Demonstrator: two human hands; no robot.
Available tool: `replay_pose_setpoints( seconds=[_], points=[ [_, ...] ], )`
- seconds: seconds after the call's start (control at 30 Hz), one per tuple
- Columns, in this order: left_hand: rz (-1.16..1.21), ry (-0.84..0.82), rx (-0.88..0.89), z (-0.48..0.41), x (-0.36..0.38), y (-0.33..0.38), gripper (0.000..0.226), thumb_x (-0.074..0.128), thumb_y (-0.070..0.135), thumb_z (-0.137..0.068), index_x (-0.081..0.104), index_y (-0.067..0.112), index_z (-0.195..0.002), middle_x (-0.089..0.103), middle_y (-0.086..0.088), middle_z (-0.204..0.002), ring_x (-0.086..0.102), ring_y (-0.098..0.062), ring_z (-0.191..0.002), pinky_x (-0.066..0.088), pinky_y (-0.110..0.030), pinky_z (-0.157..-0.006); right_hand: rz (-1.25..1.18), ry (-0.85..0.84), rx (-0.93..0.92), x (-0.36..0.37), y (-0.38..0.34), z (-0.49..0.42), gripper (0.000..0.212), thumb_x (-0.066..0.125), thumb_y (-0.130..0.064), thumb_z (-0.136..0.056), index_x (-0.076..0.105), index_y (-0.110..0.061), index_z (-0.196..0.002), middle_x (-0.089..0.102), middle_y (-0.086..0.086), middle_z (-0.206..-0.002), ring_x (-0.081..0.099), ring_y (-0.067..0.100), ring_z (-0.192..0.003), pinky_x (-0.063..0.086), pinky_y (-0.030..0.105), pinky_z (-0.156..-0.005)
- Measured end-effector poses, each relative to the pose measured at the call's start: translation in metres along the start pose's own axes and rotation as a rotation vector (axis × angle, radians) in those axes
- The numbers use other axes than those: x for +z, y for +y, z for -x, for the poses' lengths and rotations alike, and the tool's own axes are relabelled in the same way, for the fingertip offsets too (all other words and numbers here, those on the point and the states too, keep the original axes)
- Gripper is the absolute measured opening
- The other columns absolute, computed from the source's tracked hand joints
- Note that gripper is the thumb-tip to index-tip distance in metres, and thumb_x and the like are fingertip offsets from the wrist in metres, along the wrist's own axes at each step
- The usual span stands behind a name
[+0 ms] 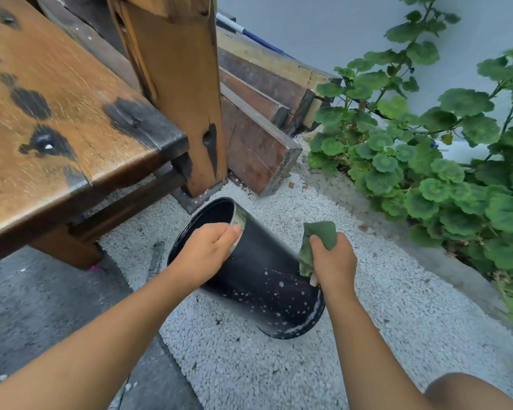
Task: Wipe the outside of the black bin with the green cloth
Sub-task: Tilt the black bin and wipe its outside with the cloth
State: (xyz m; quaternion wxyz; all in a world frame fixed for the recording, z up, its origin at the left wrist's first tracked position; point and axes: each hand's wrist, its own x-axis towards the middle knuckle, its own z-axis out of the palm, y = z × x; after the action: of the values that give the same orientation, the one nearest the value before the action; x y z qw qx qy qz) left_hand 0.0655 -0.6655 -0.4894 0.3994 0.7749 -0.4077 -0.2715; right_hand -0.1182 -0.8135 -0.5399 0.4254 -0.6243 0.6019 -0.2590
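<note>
— Head view: black bin (258, 279), where?
— Tilted on the white gravel (249, 365) in the middle of the scene, open mouth turned up and to the far left, base down at the near right. Dotted with pale specks along the side and near the base.
— Left hand (203, 253)?
— Hooked over the bin's rim at the left, fingers inside the mouth, thumb on the outside; grip clamped on the rim.
— Right hand (333, 261)?
— Closed on the green cloth (319, 242), bunched up, pressed against the bin's right side, just above the base. Part of the cloth sticking out beyond the knuckles on the far side, part hanging against the black wall.
— Around the bin?
— Wooden bench (71, 119) at the left and far left, worn, marked with dark stains, one thick leg (178, 93) planted just beyond the bin's mouth. Stacked timber beams (261, 125) lying on the gravel farther back, right of the leg. Leafy green plant (433, 161) along the right, against a pale wall (308, 31). Grey paving (42, 306) at the near left. Bare knee (468, 392) at the near right corner.
</note>
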Motion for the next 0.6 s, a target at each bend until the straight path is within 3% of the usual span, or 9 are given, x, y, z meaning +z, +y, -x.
replay_pose_setpoints(
  seconds=[0.13,0.3,0.37,0.43,0.6],
  points=[
    [0.088,0.040,-0.023,-0.003,0.016,0.014,0.054,0.040,0.041,-0.100,0.034,0.026,-0.049,0.034,0.013,-0.042,0.028,-0.004,-0.040,0.025,-0.017,-0.042,-0.104,-0.039,-0.164,0.006,-0.054,0.024,0.010,0.063,-0.038,-0.090,0.059,-0.030,-0.087,0.066,-0.003,-0.079,0.068,0.024,-0.065,0.057,0.041,-0.054],
    [0.135,0.140,-0.127,-0.012,0.015,0.021,0.052,0.039,0.039,-0.099,0.033,0.024,-0.050,0.031,0.011,-0.046,0.029,-0.013,-0.046,0.023,-0.029,-0.049,0.021,-0.125,-0.299,0.016,-0.091,0.058,0.013,0.062,-0.044,-0.090,0.054,-0.034,-0.086,0.063,-0.012,-0.078,0.063,0.006,-0.066,0.050,0.028,-0.054],
    [0.218,0.132,-0.186,-0.011,0.016,0.013,0.045,0.044,0.031,-0.095,0.047,0.016,-0.052,0.045,0.002,-0.052,0.040,-0.017,-0.054,0.032,-0.036,-0.051,0.165,-0.171,-0.343,0.029,-0.092,0.071,0.016,0.058,-0.047,-0.092,0.052,-0.032,-0.093,0.061,-0.012,-0.085,0.062,0.009,-0.074,0.055,0.034,-0.062],
    [0.211,0.139,-0.215,-0.010,0.016,0.007,0.035,0.045,0.027,-0.087,0.058,0.002,-0.067,0.056,-0.005,-0.063,0.048,-0.018,-0.062,0.041,-0.042,-0.055,0.249,-0.180,-0.360,0.044,-0.089,0.083,0.024,0.051,-0.049,-0.097,0.048,-0.027,-0.105,0.058,-0.008,-0.095,0.062,0.016,-0.082,0.056,0.041,-0.069],
    [0.128,0.253,-0.209,-0.013,0.010,-0.003,0.055,0.037,0.038,-0.103,0.043,0.017,-0.054,0.045,0.004,-0.046,0.040,-0.016,-0.047,0.033,-0.033,-0.051,0.338,-0.137,-0.399,0.065,-0.077,0.083,0.034,0.046,-0.051,-0.098,0.044,-0.025,-0.120,0.055,-0.005,-0.108,0.061,0.022,-0.089,0.053,0.042,-0.069]
  ],
)
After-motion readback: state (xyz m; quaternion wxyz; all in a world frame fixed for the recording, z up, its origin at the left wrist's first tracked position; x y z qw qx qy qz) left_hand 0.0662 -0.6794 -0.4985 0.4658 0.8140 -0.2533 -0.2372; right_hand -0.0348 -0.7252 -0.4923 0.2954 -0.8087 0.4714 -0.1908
